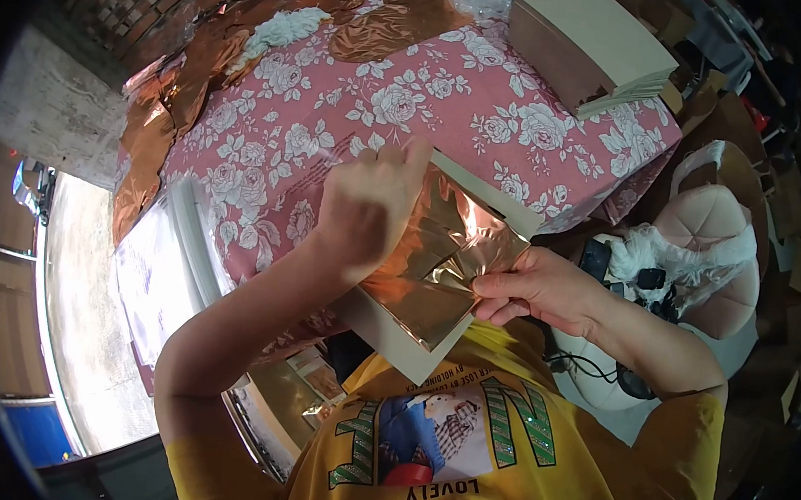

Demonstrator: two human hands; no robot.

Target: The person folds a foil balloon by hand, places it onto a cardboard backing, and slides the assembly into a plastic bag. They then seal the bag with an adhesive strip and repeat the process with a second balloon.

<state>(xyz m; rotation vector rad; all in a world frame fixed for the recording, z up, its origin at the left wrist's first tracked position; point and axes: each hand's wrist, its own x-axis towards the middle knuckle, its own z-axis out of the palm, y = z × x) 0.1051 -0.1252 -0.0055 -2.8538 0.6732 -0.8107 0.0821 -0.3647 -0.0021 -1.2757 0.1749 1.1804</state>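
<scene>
A shiny copper-coloured foil sheet [447, 244] lies over a pale card [397, 340], whose edges show beyond the foil at the top and bottom. Both are tilted in front of my yellow shirt, near the table's front edge. My right hand [541, 292] pinches the foil's right side between thumb and fingers, and creases run out from that grip. At the upper left edge of the foil is my left hand [366, 206], slightly blurred. Its fingers are curled with the back of the hand toward me, so what they hold is hidden.
A pink flowered cloth [392, 105] covers the table. A stack of pale cards [591, 45] stands at its far right. Crumpled copper foil [163, 131] and a whitish wad [286, 30] lie along the far left side. A padded chair [707, 244] holds white fabric and dark items.
</scene>
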